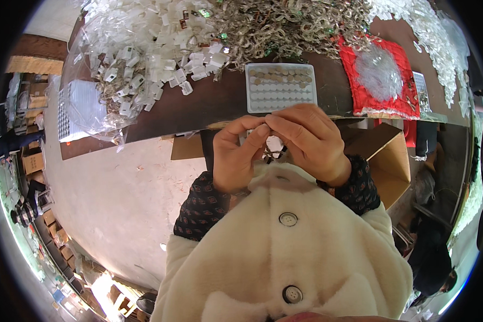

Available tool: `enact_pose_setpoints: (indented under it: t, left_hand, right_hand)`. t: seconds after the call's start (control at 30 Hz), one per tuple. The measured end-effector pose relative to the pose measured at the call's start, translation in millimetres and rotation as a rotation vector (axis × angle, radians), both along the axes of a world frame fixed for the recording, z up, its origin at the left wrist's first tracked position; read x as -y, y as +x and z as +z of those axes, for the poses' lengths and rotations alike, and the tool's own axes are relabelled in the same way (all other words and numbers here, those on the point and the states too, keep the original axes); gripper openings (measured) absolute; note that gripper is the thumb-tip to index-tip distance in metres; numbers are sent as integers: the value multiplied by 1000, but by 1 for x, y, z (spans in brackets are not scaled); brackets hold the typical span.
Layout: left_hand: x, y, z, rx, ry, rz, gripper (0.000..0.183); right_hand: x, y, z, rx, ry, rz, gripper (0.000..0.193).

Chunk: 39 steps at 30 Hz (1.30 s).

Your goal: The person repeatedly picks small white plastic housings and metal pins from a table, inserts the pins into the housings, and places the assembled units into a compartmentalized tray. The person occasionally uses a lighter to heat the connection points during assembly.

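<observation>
Where the fingertips meet: the left hand [239,153] and right hand [311,140] come together, thumbs and forefingers bunched tip to tip; what sits between those tips is hidden, so I cannot tell whether either hand grips anything.
Small shiny piece [275,155]: in the gap between the hands, on the person's side of the fingertips, just beyond the cream coat [273,198]; whether it hangs from the fingers is unclear.
Nearer hand: neither one plainly; the piece has a hand on each side.
Long axis of the piece: seems to run crosswise, from left hand toward right; it is too small to tell which end leads.
White tray [249,92]: just beyond the fingertips, longer side left to right; the right hand's knuckles overlap its near edge in view, touching or not I cannot say.
Beige discs [278,79]: in the tray's rows farther from the fingers.
White plastic parts [185,67]: beyond the fingers and to their left.
Metal links [290,32]: heaped past the tray.
Red cloth [405,104]: right of the fingers, under clear strands [380,74].
</observation>
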<state>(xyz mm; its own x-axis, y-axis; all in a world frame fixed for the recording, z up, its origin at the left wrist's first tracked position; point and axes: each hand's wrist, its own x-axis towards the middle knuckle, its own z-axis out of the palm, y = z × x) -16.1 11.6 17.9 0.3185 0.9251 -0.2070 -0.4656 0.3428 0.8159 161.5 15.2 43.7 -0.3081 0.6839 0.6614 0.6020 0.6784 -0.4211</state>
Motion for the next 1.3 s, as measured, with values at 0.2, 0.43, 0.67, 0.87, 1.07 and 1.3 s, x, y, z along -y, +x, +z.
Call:
enact_pose_setpoints:
  t: [0.2,0.43,0.67,0.87,1.07,1.3]
  left_hand:
    - [-11,-13,-2,-250,54,39,16]
    - [-95,-47,-2,-1368,903,322,18]
    - [-128,-30,-5,-1568,852,163,26]
    - [-130,-23,-1,-1659,797,114,33]
    - [-112,-47,8,-1500,799,221,34]
    - [-39,-46,25,-834,657,167,31]
  right_hand:
    - [6,-5,-9,-109,-126,-65,34]
    - [3,1,-10,-180,-165,-136,25]
    - [1,4,-16,-171,-182,-72,27]
    - [1,3,-18,-152,-165,-50,27]
    - [2,5,-12,-301,-274,-53,19]
    - [-8,-23,-10,-1296,-1019,213,17]
